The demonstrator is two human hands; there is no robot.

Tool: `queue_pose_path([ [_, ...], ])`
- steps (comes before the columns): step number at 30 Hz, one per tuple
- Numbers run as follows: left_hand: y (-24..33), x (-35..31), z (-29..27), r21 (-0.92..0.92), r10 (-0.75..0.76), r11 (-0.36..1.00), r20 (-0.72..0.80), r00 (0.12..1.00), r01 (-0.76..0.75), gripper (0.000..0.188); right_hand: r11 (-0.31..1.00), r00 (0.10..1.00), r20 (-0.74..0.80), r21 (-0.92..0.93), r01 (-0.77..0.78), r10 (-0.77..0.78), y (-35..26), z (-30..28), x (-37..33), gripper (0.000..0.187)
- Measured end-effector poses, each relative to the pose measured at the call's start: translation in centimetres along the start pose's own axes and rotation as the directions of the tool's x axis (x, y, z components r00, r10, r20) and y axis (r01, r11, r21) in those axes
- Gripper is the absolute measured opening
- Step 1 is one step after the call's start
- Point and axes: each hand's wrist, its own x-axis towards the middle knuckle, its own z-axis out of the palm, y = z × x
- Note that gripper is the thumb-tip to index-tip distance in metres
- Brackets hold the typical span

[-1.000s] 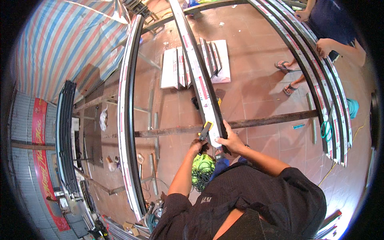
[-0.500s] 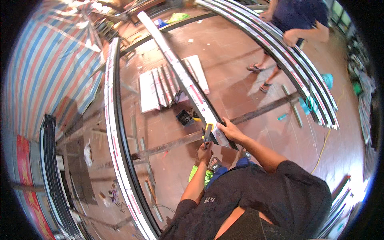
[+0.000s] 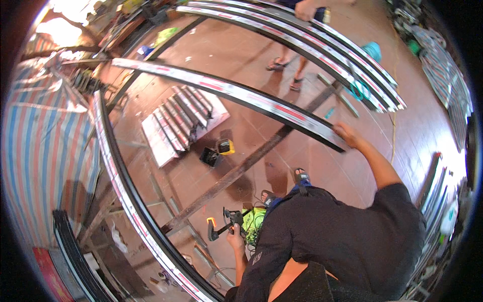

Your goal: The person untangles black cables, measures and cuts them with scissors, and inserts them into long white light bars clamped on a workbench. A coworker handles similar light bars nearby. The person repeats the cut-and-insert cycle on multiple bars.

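Observation:
My left hand (image 3: 235, 238) is closed around the handle part of a black bar clamp (image 3: 232, 219) with a yellow-orange pad, held low in front of me. My right hand (image 3: 347, 135) grips the near end of a long dark profile (image 3: 251, 98) covered in white film with red print. That profile runs from my hand to the far left, lying across dark metal rails (image 3: 236, 172). The clamp is apart from the profile.
Another wrapped profile (image 3: 132, 211) lies at left, and several more (image 3: 302, 40) lie at far right, where a co-worker's hand (image 3: 305, 10) is above them. On the floor are short wrapped pieces (image 3: 183, 118), small black boxes (image 3: 210, 156) and a bright green cloth (image 3: 254, 221).
The clamp has come off the profile's near end and moved down left with my left hand. My right hand has swung that end to the right. My view has shifted too.

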Motion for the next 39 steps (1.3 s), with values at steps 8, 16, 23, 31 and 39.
queue_pose_path([
  [8, 2.4, -0.7, 2.6, 0.071, -0.002, 0.997, 0.064, 0.998, -0.002, 0.035, 0.962, 0.951, -0.142, 0.020, -0.273, 0.273, 6.3, 4.1, -13.4, 0.051],
  [16, 5.5, 1.5, 6.1, 0.249, 0.074, 0.958, 0.269, 0.960, -0.143, 0.048, 0.983, 0.969, -0.175, -0.026, -0.182, 0.175, -0.6, 8.1, -16.9, 0.073],
  [23, 6.3, 2.7, 6.4, 0.330, -0.010, 0.939, 0.299, 0.954, -0.093, 0.046, 0.940, 0.977, -0.116, -0.274, -0.204, 0.178, -9.5, 9.2, -17.3, 0.125],
  [31, 6.9, 3.0, 6.0, 0.410, 0.004, 0.900, 0.330, 0.944, -0.147, 0.043, 0.973, 0.957, -0.234, -0.110, -0.202, 0.172, -10.9, 12.6, -17.7, 0.117],
  [39, 7.2, 3.3, 6.5, 0.468, 0.027, 0.861, 0.345, 0.938, -0.197, 0.047, 0.987, 0.904, -0.415, -0.066, -0.149, 0.109, -4.8, 8.3, -10.7, 0.090],
])
